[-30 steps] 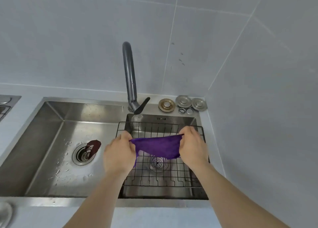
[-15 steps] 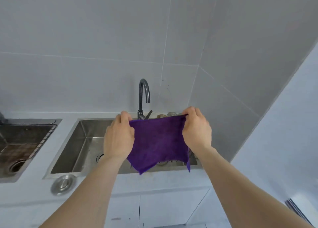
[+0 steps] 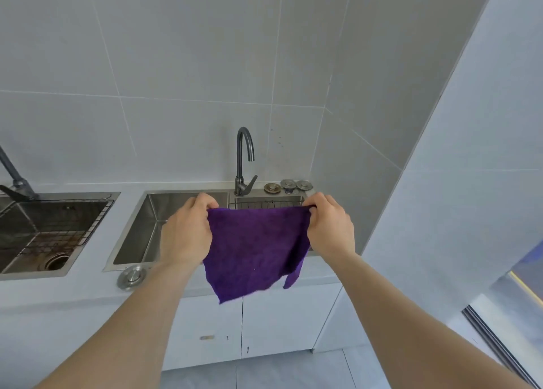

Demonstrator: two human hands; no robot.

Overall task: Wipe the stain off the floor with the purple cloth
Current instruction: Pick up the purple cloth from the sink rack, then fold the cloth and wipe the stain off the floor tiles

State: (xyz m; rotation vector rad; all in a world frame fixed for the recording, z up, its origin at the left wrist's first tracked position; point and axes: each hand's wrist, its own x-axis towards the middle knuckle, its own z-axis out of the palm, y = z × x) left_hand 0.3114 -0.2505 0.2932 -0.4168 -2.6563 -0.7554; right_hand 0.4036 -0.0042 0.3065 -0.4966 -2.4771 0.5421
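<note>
purple cloth [image 3: 255, 247] held up in air in front of sink [image 3: 152, 227], above counter edge. left hand [image 3: 188, 236] and right hand [image 3: 330, 230] each pinch one top corner, fingers closed. top edge runs left-right, taut; cloth hangs flat, facing camera, lower corners pointing down.

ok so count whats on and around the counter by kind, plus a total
cloths: 1, the purple cloth, held up by the left hand and right hand
taps: 2
sinks: 2
wire racks: 2
loose drain plugs: 4
total: 11
</note>
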